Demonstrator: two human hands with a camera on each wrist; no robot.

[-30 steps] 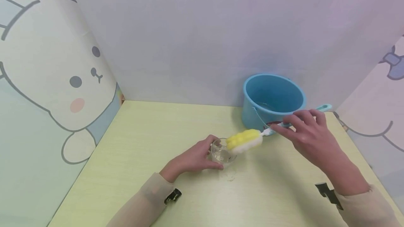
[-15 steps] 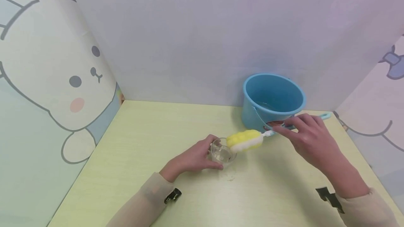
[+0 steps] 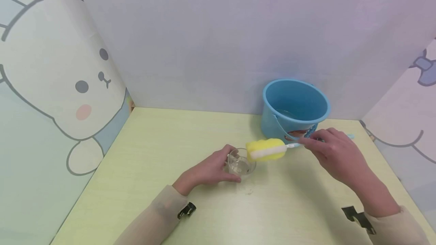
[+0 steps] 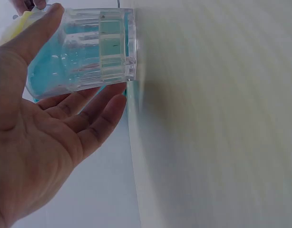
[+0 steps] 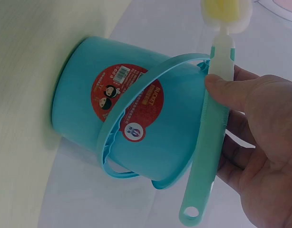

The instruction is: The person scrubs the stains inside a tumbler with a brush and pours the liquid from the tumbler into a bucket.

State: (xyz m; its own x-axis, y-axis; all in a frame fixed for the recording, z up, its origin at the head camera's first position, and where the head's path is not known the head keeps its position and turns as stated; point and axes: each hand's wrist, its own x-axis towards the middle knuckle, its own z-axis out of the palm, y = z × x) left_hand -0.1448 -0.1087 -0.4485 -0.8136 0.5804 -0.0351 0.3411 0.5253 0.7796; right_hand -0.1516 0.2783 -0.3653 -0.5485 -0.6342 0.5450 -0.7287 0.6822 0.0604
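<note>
A clear drinking glass (image 3: 241, 166) stands upright on the table, its ribbed base visible in the left wrist view. Curved about its side is my left hand (image 3: 212, 168), with the thumb (image 4: 43, 28) touching the wall and the fingers behind it. My right hand (image 3: 335, 154) pinches the turquoise handle (image 5: 210, 128) of a sponge bottle brush between thumb and fingers. The yellow and white sponge head (image 3: 267, 149) points left, its tip over the right side of the glass's rim. Whether the sponge touches the rim, I cannot tell.
A blue bucket (image 3: 270, 126) with its handle hanging down the front stands at the back right, behind the brush. Its red label (image 5: 129, 97) shows in the right wrist view. Small wet marks (image 3: 249, 191) lie on the pale table (image 3: 170, 135) near the glass. Walls border the table.
My right hand has lowered, bringing the brush closer to level. The sponge has turned so its white stripe faces up more, and shifted slightly right. My left hand and the glass stay in place.
</note>
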